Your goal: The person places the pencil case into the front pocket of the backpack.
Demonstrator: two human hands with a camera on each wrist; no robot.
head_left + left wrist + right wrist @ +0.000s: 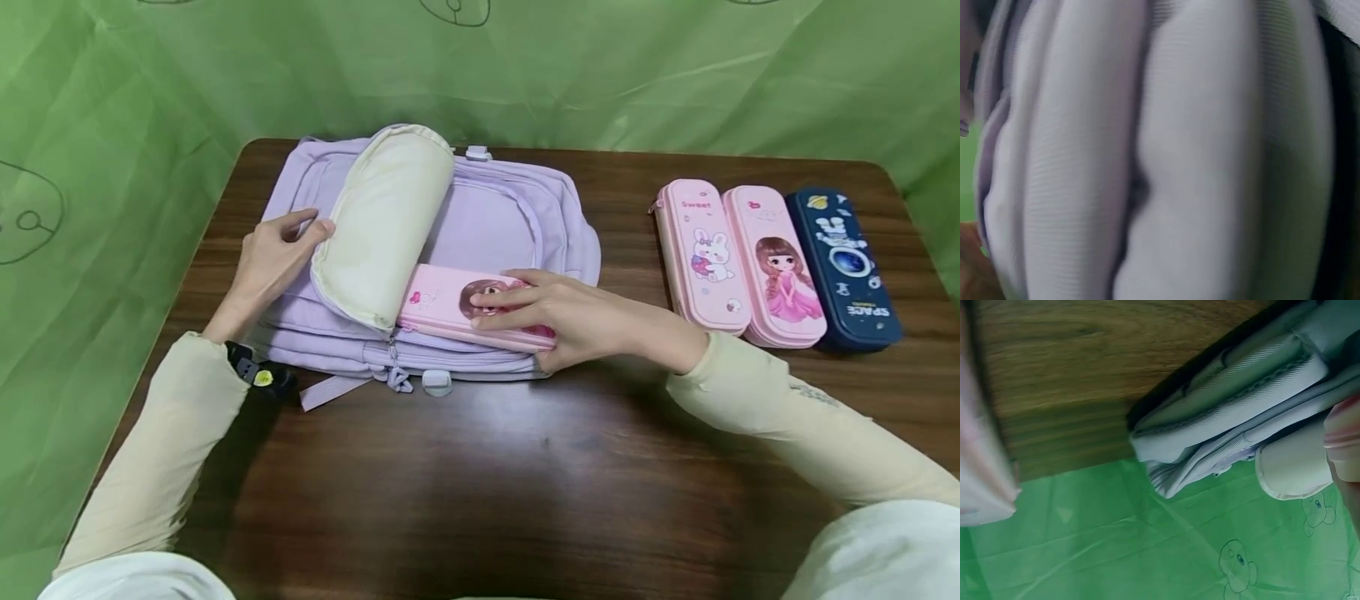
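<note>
A lilac backpack (487,225) lies flat on the table, its front pocket flap (390,225) folded back to the left with the cream lining showing. My left hand (270,254) pinches the left edge of that flap. In my right hand (566,317) I hold a pink pencil case (438,300) with a long-haired doll printed on its lid. Fingers lie across the lid and the thumb is at the near side. The case's left end is at the pocket opening, partly under the flap. The left wrist view is filled by the backpack's side (1197,150).
To the right, side by side, lie a pink rabbit pencil case (705,258), a pink doll pencil case (780,275) and a navy space pencil case (847,275). A strap (333,390) and a zipper charm (399,380) stick out from the backpack's near side. Green cloth (562,75) hangs behind the table.
</note>
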